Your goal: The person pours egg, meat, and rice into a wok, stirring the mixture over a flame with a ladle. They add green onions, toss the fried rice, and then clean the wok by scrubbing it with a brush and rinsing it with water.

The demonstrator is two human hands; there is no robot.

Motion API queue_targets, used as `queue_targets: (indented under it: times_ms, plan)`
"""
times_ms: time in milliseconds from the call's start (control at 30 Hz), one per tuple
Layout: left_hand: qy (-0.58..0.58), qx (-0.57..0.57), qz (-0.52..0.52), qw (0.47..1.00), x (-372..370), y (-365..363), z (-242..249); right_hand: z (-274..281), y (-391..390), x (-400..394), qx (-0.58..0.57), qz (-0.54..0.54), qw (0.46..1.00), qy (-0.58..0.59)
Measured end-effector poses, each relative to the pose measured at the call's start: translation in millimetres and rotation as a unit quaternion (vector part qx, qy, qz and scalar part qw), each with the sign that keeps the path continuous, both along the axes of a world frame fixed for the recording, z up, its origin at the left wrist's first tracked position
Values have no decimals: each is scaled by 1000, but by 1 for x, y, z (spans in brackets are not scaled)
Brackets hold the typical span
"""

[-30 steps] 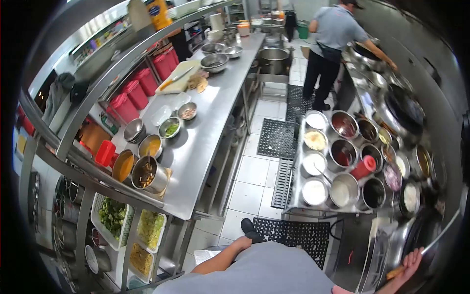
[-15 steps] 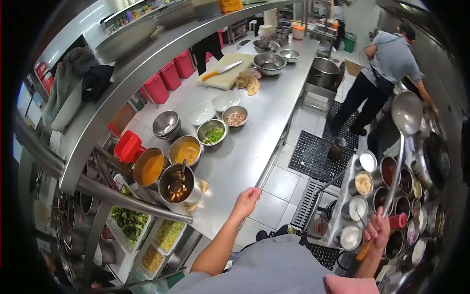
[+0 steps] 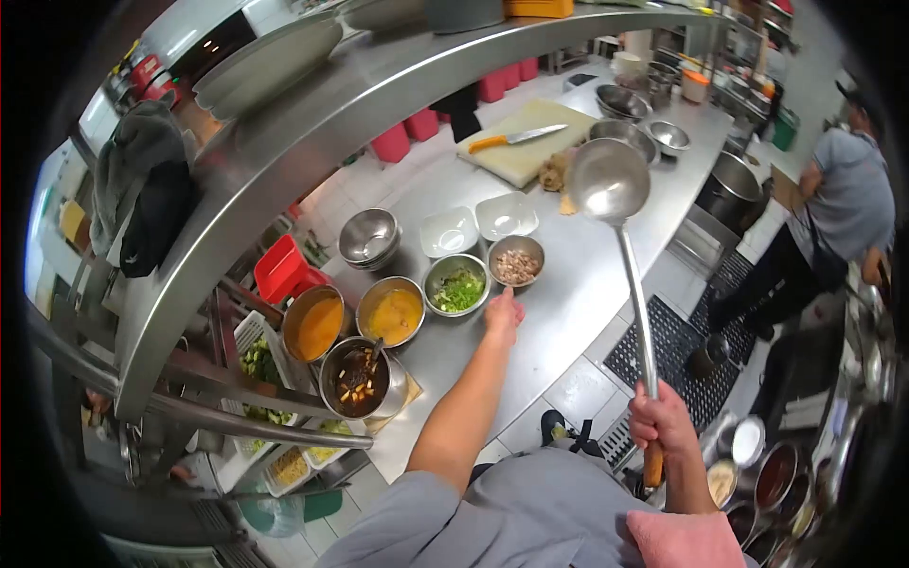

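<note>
My right hand (image 3: 660,415) is wrapped round the long handle of a steel ladle (image 3: 611,180), near its wooden grip. The ladle stands up in front of me, its round bowl overlapping the far part of the counter in this view. My left hand (image 3: 505,314) reaches over the counter, fingertips right at the near rim of a small steel bowl (image 3: 517,261) of chopped pinkish pieces. Whether the fingers grip that rim I cannot tell. Just left is a steel bowl of chopped greens (image 3: 457,288). Two white dishes (image 3: 449,232) sit behind these bowls.
Pots of orange sauce (image 3: 320,324), yellow liquid (image 3: 395,314) and dark broth (image 3: 356,381) stand at left, beside stacked steel bowls (image 3: 369,237). A knife (image 3: 521,137) lies on a cutting board (image 3: 521,156). A steel shelf (image 3: 284,151) arches overhead. Another person (image 3: 833,204) stands at right.
My view has turned toward the counter. My left hand has moved forward to the chopped-meat bowl. The ladle has swung left from the sauce pots to over the counter, still in my right hand.
</note>
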State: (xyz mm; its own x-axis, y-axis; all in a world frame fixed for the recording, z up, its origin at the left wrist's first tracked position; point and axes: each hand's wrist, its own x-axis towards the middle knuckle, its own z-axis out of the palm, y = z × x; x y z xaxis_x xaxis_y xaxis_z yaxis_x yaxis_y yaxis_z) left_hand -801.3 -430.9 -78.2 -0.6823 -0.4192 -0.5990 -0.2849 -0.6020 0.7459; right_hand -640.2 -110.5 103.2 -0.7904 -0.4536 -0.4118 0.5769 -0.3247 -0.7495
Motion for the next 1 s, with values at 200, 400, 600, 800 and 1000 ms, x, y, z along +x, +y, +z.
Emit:
queue_targets:
  times_ms: [200, 400, 600, 800, 1000]
  plan:
    - [3, -21, 125, 992, -43, 3, -33, 7, -41, -81, 56, 265, 962, 25]
    - [9, -40, 167, 985, -22, 18, -40, 21, -115, -116, 132, 410, 877, 213]
    - [-11, -62, 65, 996, 114, 14, 21, -7, -157, -136, 223, 502, 766, 333]
    - [-48, -44, 145, 987, 231, 8, 21, -13, -172, -139, 242, 505, 741, 370]
    - [-31, -52, 224, 973, 288, 14, 25, -2, -180, -138, 273, 516, 743, 328]
